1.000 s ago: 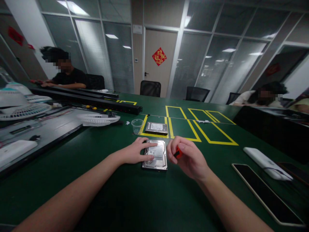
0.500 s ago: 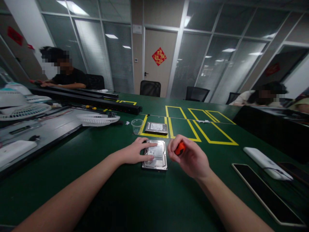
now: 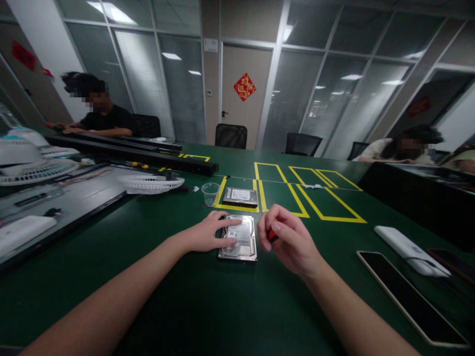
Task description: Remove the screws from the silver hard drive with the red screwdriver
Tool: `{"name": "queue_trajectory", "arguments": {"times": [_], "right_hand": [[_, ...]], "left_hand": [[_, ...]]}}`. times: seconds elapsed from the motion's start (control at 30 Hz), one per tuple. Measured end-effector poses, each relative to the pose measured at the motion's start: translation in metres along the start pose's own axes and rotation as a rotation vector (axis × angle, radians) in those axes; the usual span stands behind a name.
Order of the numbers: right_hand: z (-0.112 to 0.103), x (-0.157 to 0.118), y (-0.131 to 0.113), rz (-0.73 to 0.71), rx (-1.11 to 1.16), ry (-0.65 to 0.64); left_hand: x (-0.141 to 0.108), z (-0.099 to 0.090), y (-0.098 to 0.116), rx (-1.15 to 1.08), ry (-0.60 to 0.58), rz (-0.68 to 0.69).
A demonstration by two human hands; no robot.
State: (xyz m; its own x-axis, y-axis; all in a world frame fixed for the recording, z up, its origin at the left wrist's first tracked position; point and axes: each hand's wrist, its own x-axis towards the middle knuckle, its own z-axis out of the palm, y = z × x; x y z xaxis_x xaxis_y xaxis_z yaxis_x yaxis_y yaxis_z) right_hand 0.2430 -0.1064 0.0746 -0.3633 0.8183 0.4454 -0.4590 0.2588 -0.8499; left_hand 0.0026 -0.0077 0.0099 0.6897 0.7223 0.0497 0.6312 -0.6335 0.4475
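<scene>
Just below the middle of the frame, the drive (image 3: 245, 237) lies flat on the counter (image 3: 178, 306), its labelled metal face up. The left hand (image 3: 208, 232) is spread over its left side, thumb and forefinger laid on the top face. The right hand (image 3: 287, 240), just right of the drive, is curled round a red-and-black handle (image 3: 273, 236), mostly hidden by the fingers.

Above the drive, a second drive (image 3: 240, 196) sits within a rectangle of yellow tape (image 3: 343, 219), with a clear cup (image 3: 211, 196) just to its left. A phone (image 3: 408, 296) lies at lower right, near a white box (image 3: 410, 249). A white grille (image 3: 152, 184) is at left of centre, below a long black bar (image 3: 159, 155). One person (image 3: 111, 119) sits at upper left, another (image 3: 373, 148) at the right.
</scene>
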Motion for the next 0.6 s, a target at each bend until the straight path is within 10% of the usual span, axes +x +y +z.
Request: {"name": "queue_trajectory", "arguments": {"times": [0.6], "right_hand": [[-0.0005,-0.0004,-0.0043,0.056,0.014,0.004]], "left_hand": [[-0.0007,-0.0028,0.0022,-0.016,-0.017,-0.013]]}}
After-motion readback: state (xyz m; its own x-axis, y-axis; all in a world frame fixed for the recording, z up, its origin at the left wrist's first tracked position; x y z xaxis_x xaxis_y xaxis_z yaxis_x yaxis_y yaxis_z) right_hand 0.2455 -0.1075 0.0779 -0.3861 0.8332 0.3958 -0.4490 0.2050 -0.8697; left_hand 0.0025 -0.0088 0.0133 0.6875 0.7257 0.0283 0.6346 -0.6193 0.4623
